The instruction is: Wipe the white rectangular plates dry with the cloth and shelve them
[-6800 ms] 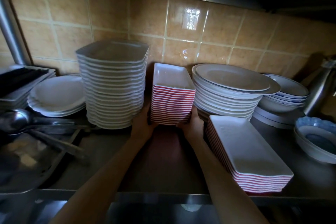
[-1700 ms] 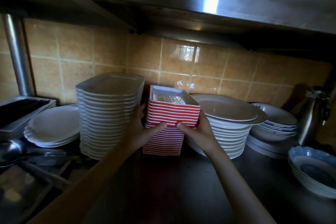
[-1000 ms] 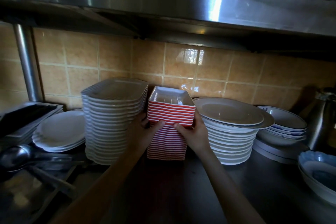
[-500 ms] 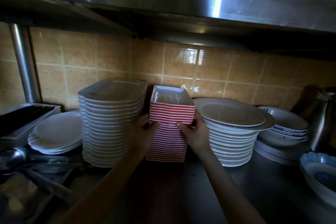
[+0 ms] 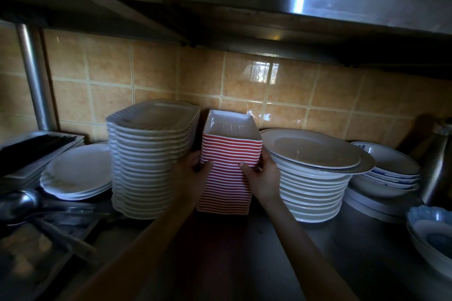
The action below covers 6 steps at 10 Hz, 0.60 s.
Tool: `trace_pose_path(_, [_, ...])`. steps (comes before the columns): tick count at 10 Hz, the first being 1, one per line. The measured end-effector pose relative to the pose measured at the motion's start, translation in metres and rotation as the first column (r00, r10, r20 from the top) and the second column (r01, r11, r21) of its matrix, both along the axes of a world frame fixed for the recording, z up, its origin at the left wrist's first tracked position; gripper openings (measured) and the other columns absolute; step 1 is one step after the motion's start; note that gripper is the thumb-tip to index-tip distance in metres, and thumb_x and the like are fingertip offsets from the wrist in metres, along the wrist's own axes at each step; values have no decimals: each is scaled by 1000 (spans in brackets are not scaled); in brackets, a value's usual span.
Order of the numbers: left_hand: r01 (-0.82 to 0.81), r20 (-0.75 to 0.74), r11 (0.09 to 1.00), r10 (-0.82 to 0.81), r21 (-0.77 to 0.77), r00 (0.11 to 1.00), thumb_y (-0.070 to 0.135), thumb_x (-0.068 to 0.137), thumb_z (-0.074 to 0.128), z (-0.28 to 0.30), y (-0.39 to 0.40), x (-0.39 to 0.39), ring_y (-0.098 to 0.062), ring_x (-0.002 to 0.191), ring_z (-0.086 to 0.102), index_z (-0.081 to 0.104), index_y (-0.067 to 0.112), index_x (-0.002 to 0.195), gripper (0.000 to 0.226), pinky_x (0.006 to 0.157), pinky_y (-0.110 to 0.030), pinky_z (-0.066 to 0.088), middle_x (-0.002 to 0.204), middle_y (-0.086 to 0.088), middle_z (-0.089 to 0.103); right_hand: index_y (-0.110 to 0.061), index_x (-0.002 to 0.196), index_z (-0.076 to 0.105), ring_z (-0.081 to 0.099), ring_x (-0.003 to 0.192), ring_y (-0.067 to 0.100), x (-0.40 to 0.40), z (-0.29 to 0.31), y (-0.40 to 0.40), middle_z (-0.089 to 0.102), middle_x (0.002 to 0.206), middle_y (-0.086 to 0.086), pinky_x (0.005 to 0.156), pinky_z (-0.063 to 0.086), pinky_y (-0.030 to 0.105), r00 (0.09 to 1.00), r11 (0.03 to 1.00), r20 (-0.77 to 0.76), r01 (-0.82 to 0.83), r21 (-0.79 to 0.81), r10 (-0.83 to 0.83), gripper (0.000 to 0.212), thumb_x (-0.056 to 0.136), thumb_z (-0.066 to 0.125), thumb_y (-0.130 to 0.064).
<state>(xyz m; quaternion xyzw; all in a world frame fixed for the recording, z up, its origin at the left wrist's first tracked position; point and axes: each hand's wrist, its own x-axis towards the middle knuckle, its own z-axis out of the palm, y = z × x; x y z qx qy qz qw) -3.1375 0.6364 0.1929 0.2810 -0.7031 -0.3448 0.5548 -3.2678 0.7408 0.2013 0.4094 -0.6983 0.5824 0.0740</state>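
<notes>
- The left hand [image 5: 193, 173] has its thumb hooked across the near face of a tall stack of rectangular plates [image 5: 228, 168], white inside with red-and-white striped edges. Its other fingers reach around the stack's left side, mostly hidden.
- The right hand [image 5: 263, 178] mirrors it: thumb on the near face, fingers wrapped around the right side. Both hands clamp the stack about halfway up.
- Both forearms stretch from the near edge toward the far wall, converging on the stack, wrists roughly level.
- The stack stands on the steel shelf [image 5: 318, 252] against the tiled wall [image 5: 156, 73]. It seems to lean slightly, its top overhanging its base to the right.
- Just left of it is a taller pile of white scalloped dishes [image 5: 146, 161]. Just right is a pile of round white plates [image 5: 313, 178]. Both sit close to the hands.
- Farther left lie flat white plates [image 5: 78, 173] and a metal ladle [image 5: 19, 203]. At the far right are blue-rimmed bowls [image 5: 391, 166].
- The step appears to be shelving: the upper plates being settled and squared on the stack. No cloth is visible.
- Next, the hands likely need to nudge the column straight, then let go gently without knocking the neighbouring piles.
</notes>
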Motion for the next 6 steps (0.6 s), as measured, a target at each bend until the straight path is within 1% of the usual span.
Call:
trace_pose_path(1, [17, 2, 1000, -17, -17, 1000, 8, 79, 74, -3, 0, 1, -12, 91, 65, 69, 8, 110, 31, 87, -32, 50, 100, -3, 72, -16, 135, 49, 62, 103, 16, 1, 1, 3, 66, 115, -1, 88, 50, 32, 999, 1000, -16, -29, 13, 29, 68, 73, 65, -41])
trace_pose_path(2, [26, -6, 999, -26, -34, 1000, 5, 79, 73, -5, -1, 2, -13, 93, 66, 69, 7, 109, 29, 87, -31, 51, 100, -4, 72, -17, 138, 45, 62, 103, 17, 1, -1, 7, 65, 115, -2, 89, 50, 32, 999, 998, -4, -52, 33, 52, 74, 73, 72, -38])
trace_pose_path(3, [37, 1, 997, -37, -65, 999, 2, 78, 72, -9, 0, 9, -5, 88, 66, 71, 5, 103, 25, 80, -15, 49, 97, -4, 72, -19, 138, 45, 63, 99, 12, 5, -4, 12, 65, 111, -8, 86, 51, 29, 999, 998, -1, -50, 42, 51, 85, 64, 65, -56])
trace_pose_path(4, [73, -27, 992, -77, -102, 997, 2, 74, 69, -15, 2, 15, 9, 82, 62, 72, 2, 95, 21, 75, -4, 45, 90, -7, 72, -19, 137, 47, 64, 101, 13, 8, -7, 18, 65, 112, -9, 86, 51, 28, 999, 997, 3, -49, 65, 49, 80, 66, 71, -47])
trace_pose_path(5, [60, 25, 994, -58, -92, 998, 0, 73, 73, -23, 7, 24, -5, 83, 66, 72, -1, 92, 19, 76, -6, 44, 90, -10, 73, -18, 135, 49, 59, 103, 6, 17, -11, 28, 62, 116, -12, 83, 44, 13, 998, 996, -31, -56, 66, 58, 74, 69, 74, -38])
trace_pose_path(6, [103, 50, 994, -102, -30, 994, -4, 75, 74, -27, 12, 31, -13, 89, 67, 71, -1, 98, 23, 81, -8, 45, 96, -12, 73, -13, 130, 55, 54, 98, -5, 32, -9, 39, 59, 112, -13, 73, 33, -4, 996, 996, -6, -84, 23, 84, 64, 72, 77, -26])
